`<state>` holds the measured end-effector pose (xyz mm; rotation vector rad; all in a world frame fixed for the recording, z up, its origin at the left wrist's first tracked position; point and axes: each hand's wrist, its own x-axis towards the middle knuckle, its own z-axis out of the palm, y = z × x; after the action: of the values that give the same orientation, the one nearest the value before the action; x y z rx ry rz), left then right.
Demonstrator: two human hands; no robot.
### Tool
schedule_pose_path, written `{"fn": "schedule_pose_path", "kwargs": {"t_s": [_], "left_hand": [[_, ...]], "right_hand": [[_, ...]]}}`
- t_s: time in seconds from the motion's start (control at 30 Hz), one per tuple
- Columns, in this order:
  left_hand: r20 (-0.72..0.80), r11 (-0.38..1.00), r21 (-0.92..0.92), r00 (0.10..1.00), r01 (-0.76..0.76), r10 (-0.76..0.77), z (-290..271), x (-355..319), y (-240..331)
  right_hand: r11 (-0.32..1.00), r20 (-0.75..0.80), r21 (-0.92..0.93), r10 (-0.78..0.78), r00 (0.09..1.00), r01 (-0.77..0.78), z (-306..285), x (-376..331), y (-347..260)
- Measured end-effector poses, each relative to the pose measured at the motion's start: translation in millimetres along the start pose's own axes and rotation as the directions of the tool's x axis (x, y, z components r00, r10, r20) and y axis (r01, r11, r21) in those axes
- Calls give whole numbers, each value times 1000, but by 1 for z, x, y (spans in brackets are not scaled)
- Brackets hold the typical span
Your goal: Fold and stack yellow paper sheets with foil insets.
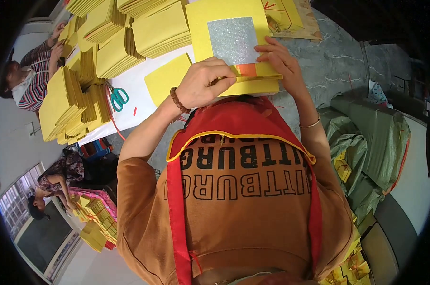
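A yellow paper sheet [210,23] with a silver glitter square [231,40] and a small orange patch [246,70] lies on top of a thin stack of yellow sheets [253,86] in front of me. My left hand [205,83], with a brown bead bracelet at the wrist, is curled in a fist on the stack's near left edge. My right hand [280,61] grips the right edge of the top sheet, its fingertips resting on the silver square's lower right corner. A red apron over a brown shirt fills the lower middle of the view.
Several piles of yellow sheets [115,52] cover a white table [134,90], with green-handled scissors [119,98] beside them. A person in a striped top [32,80] works at the far left, another person [58,180] at the lower left. Green sacks [372,137] lie at the right.
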<state>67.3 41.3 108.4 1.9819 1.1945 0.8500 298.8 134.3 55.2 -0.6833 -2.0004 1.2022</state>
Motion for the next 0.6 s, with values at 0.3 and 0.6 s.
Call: {"fn": "schedule_pose_path", "kwargs": {"t_s": [0.3, 0.6], "left_hand": [[90, 993, -52, 991, 102, -97, -6, 8, 2], [190, 876, -222, 900, 428, -392, -23, 7, -6]], "right_hand": [[1000, 9, -5, -1, 1000, 1, -2, 1, 2], [990, 66, -94, -103, 993, 109, -2, -1, 3]]}}
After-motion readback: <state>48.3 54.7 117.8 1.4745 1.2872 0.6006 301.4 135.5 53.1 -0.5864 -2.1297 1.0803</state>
